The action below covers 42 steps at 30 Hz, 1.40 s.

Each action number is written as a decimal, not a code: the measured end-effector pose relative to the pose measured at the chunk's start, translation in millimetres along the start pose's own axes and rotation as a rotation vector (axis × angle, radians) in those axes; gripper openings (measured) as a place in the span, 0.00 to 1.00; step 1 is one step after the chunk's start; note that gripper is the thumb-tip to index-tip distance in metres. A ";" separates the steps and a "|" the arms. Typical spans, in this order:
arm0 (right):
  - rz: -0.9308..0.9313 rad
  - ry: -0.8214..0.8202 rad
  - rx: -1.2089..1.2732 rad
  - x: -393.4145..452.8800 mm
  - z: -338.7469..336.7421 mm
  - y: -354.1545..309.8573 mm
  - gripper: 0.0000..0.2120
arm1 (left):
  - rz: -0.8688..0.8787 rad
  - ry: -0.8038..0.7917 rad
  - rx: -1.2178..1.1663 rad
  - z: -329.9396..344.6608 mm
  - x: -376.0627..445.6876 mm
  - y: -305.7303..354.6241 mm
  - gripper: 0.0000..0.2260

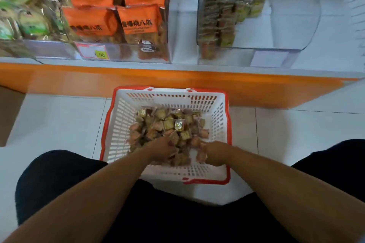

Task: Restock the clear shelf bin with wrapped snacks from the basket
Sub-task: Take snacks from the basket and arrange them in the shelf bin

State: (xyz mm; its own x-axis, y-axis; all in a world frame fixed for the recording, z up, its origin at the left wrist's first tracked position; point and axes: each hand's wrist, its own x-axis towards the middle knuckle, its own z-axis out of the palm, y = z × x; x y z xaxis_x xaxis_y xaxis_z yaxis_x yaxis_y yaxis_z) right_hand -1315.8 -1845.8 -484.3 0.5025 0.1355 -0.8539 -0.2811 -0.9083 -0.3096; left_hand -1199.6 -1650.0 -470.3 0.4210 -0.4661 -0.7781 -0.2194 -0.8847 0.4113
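A white basket (pixel 118 124) with a red rim sits on the floor between my knees. It holds a heap of small wrapped snacks (pixel 169 126) in gold, brown and pink wrappers. Both hands are down in the heap at its near side. My left hand (pixel 163 149) has its fingers curled into the snacks, and my right hand (pixel 214 153) is curled round a few packets. The clear shelf bin (pixel 276 25) stands on the shelf at upper right, with rows of the same snacks (pixel 223 12) stacked against its left side.
An orange shelf edge (pixel 177 81) runs across above the basket. To the left, another clear bin holds orange snack bags (pixel 138 19) with a price tag (pixel 92 51), and green packets (pixel 23 6) lie at the far left. White floor tiles surround the basket.
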 end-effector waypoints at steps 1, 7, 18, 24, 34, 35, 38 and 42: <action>0.014 0.000 -0.011 3.8 -0.8 0.0 0.20 | 0.012 0.011 0.026 -0.7 5.4 1.5 0.10; 0.182 0.048 -0.121 0.9 3.2 -1.4 0.22 | 0.075 0.147 -0.017 10.7 -2.8 -4.2 0.08; 0.468 0.161 0.019 -32.0 32.3 62.6 0.25 | 0.136 0.156 -0.147 27.4 -15.1 26.0 0.12; 0.201 0.347 0.057 19.5 4.5 79.5 0.22 | 0.076 0.190 0.086 53.3 45.7 16.2 0.25; 0.068 0.391 0.181 127.4 17.8 80.8 0.47 | 0.141 0.259 0.160 47.7 151.4 15.0 0.38; 0.080 0.410 0.165 132.6 19.6 81.0 0.46 | 0.111 0.283 0.195 46.8 158.6 12.9 0.37; 0.108 0.408 0.205 144.3 17.0 81.7 0.46 | 0.010 0.205 0.231 42.9 171.4 12.8 0.42; 0.045 0.319 0.362 155.0 17.5 87.6 0.51 | 0.100 0.191 0.269 44.6 179.9 9.3 0.41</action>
State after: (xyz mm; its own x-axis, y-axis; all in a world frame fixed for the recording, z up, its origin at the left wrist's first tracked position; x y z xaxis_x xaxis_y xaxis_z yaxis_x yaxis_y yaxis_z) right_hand -1276.8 -1897.5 -651.1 0.6929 -0.0799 -0.7166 -0.5461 -0.7070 -0.4492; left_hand -1165.1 -1742.2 -627.6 0.5372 -0.5645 -0.6267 -0.4818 -0.8152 0.3214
